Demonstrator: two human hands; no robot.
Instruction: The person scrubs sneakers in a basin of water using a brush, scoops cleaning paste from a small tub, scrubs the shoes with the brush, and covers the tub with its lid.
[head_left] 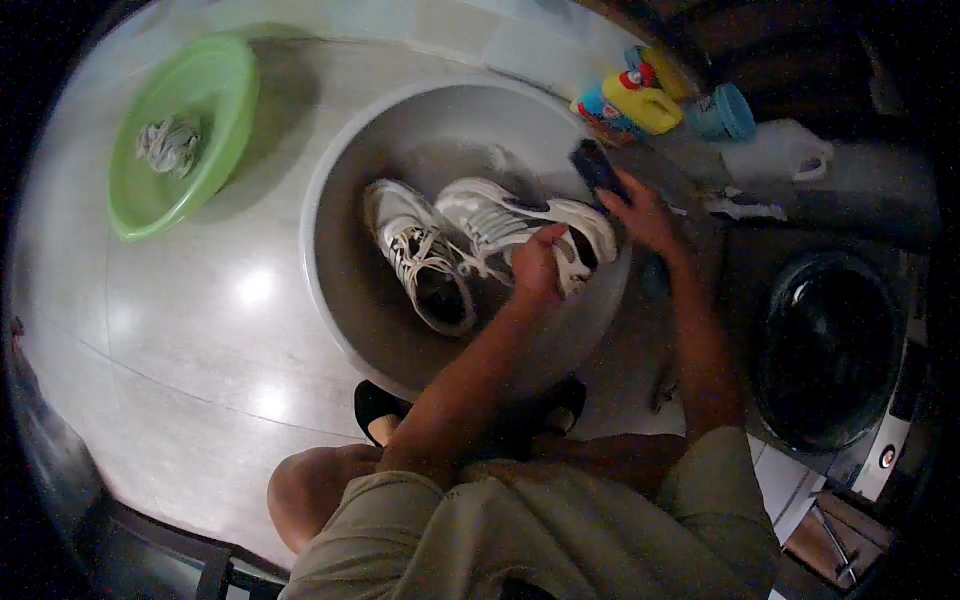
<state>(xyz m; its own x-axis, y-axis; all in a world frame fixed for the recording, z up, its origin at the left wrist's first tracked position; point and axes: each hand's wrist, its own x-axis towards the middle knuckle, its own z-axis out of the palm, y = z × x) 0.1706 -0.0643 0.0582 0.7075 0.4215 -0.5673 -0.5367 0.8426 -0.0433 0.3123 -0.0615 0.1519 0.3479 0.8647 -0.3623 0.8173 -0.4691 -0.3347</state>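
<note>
A large grey basin (330, 290) stands in front of me with two grey-white shoes in it. My left hand (537, 268) is closed on the right-hand shoe (490, 215), near its ankle opening; this shoe lies tilted, with its heel at the basin's right side. My right hand (645, 212) holds a dark brush (596, 168) just above and right of that heel, over the basin's right rim. The other shoe (405, 235), with loose light laces, rests to the left with its opening toward me.
At the upper left is a green basin (232, 130) with a wadded cloth (170, 145). Behind the grey basin's right side stand a yellow bottle (645, 103), a blue tub (728, 112) and a whitish jug (785, 152). A dark round basin (830, 350) is at the right.
</note>
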